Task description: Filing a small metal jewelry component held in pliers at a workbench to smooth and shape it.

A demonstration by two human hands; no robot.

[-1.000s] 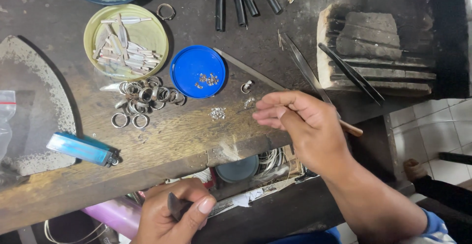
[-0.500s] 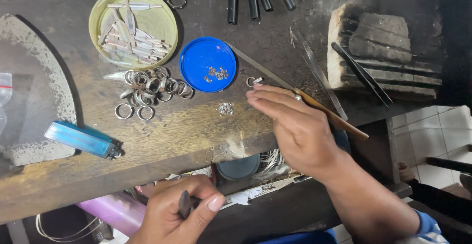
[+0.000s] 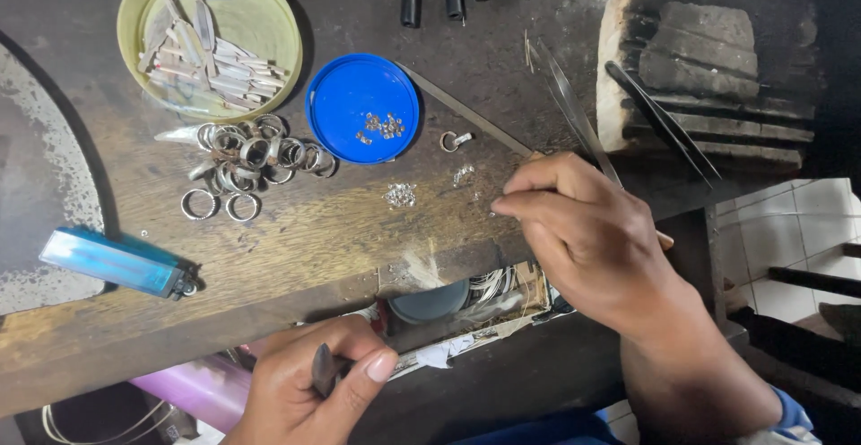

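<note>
shifted lower on the wooden surface (image 3: 296, 239), right hand (image 3: 592, 239) pinches something too small to identify near tiny stones (image 3: 400, 196); left hand (image 3: 309, 387) grips a dark, half-hidden tool (image 3: 323, 371).

You're looking down at a worn, scorched wooden tabletop (image 3: 296, 239); to your right, white floor tiles (image 3: 798, 230) catch the light.
</note>
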